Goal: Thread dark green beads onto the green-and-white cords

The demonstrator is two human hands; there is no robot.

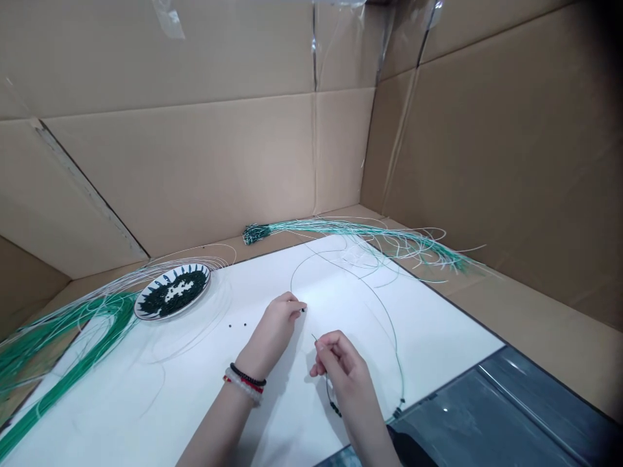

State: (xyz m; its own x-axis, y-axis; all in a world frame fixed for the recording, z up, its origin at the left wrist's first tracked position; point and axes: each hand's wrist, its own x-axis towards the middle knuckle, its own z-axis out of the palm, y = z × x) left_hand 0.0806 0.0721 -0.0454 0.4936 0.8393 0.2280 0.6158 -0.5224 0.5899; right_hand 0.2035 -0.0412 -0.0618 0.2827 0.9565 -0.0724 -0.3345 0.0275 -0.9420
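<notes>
My left hand is closed in a pinch, with a small dark bead at its fingertips, just above the white board. Lower and to the right, my right hand pinches a thin green cord. The cord's short tip points up toward the left fingers, apart from the bead. Several dark beads are strung on the part hanging below the right hand. More dark beads sit on the cord near the board's front edge, where it loops back over the board. Two loose beads lie left of my left hand.
An oval patterned plate of dark green beads stands at the left. Beside it lie loose green strands. A bundle of beaded strands stretches along the back. Cardboard walls enclose the far side; a dark glossy surface lies front right.
</notes>
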